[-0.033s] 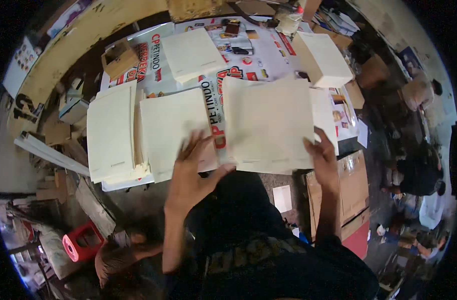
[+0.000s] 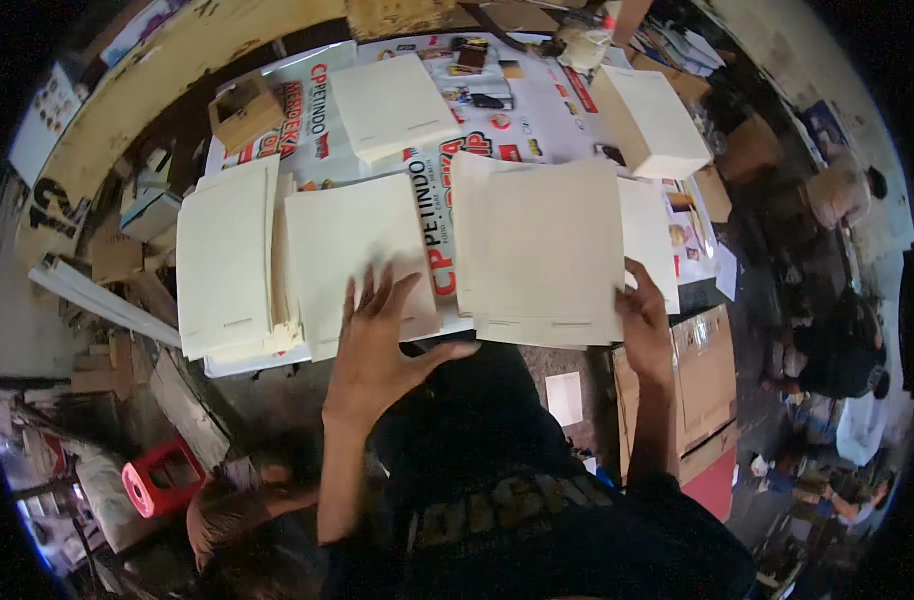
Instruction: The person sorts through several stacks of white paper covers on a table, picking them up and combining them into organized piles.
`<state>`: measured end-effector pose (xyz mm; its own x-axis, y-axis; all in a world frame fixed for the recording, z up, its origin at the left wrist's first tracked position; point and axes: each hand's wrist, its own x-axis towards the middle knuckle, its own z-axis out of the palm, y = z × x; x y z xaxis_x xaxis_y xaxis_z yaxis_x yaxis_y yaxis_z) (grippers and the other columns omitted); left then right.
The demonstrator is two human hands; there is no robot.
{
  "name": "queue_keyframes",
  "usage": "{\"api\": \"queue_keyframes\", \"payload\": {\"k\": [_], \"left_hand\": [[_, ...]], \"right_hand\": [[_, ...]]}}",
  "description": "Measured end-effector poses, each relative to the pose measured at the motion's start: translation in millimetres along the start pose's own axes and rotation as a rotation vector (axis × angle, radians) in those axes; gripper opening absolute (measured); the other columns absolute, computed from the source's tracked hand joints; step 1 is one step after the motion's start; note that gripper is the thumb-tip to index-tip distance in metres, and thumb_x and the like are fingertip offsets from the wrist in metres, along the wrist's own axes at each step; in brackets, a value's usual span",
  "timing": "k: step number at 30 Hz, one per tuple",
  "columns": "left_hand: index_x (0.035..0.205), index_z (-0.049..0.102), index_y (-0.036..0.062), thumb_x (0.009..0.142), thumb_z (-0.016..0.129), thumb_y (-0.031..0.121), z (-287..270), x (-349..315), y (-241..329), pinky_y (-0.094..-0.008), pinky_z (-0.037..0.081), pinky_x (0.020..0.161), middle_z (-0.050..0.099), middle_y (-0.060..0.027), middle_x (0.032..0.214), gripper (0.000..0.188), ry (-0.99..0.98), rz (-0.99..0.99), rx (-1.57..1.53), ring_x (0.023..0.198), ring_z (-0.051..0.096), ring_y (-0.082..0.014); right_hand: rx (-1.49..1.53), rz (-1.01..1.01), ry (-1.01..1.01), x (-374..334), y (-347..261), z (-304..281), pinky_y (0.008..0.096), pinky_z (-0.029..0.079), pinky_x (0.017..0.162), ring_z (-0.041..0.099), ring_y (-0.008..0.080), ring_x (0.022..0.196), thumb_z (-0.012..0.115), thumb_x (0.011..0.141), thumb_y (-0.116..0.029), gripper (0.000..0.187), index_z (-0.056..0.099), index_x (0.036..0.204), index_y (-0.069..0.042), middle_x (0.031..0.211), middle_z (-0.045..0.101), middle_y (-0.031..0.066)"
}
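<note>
"Where are your hands?"

"My left hand (image 2: 372,350) is open, fingers spread above the lower right part of the middle pile (image 2: 347,235). I can't tell whether the fingertips touch it. My thumb points right, its tip near the lower left corner of the cream paper (image 2: 542,240)."

"And the other one?"

"My right hand (image 2: 649,335) is at the right edge of that cream paper, thumb and fingers bent. Whether they pinch the edge or only rest against it, I can't tell."

"Where does the paper lie?"

"Right in front of me, at the near side of the table (image 2: 537,105), with short printed lines along its lower edge. Another pale sheet (image 2: 649,235) shows from behind its right side."

"What else is on there?"

"A thick, uneven pile (image 2: 225,260) at the far left, just beside the middle one. Farther back there's a flat stack (image 2: 392,100), and a tall block of paper (image 2: 657,125) at the back right."

"And around you?"

"A cardboard box (image 2: 705,370) stands below my right side, a small white sheet (image 2: 565,398) lies on the floor, and a red stool (image 2: 165,478) is down to my left, near another person (image 2: 239,512)."
</note>
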<state>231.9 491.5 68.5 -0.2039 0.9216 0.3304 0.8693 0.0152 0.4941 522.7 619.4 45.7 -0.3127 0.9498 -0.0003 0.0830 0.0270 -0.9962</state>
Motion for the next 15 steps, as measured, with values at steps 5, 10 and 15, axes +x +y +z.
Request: {"api": "queue_keyframes", "payload": {"k": [5,10,15], "left_hand": [[0.116,0.063,-0.0008,0.073,0.079,0.032,-15.4,-7.5,-44.9,-0.0490,0.023,0.116,0.066,-0.0191,0.115,0.056,-0.229,-0.067,0.035,0.117,0.058,-0.0296],[0.115,0.065,0.0067,0.072,0.078,0.036,-20.7,-22.8,-47.0,-0.0474,0.026,0.117,0.065,-0.0115,0.120,0.054,-0.199,-0.074,0.011,0.115,0.060,-0.0287],[0.103,0.071,0.0077,0.076,0.077,0.024,-18.7,-30.4,-65.1,-0.0435,0.032,0.113,0.070,-0.0097,0.107,0.032,-0.176,-0.046,-0.039,0.107,0.064,-0.0257]], "right_hand": [[-0.103,0.149,-0.001,4.2,11.8,7.2,0.0285,0.048,0.084,0.061,0.0139,0.095,0.056,0.098,-0.021,0.039,0.051,0.131,0.000,0.104,0.068,0.0104],[-0.191,0.129,-0.031,11.1,5.3,27.9,0.0352,0.048,0.094,0.061,0.0190,0.103,0.065,0.092,-0.020,0.036,0.061,0.120,0.001,0.110,0.067,0.0105],[-0.142,0.129,-0.040,14.8,12.9,28.5,0.0331,0.048,0.091,0.061,0.0174,0.102,0.070,0.088,-0.017,0.039,0.061,0.121,0.001,0.110,0.067,0.0089]]}}
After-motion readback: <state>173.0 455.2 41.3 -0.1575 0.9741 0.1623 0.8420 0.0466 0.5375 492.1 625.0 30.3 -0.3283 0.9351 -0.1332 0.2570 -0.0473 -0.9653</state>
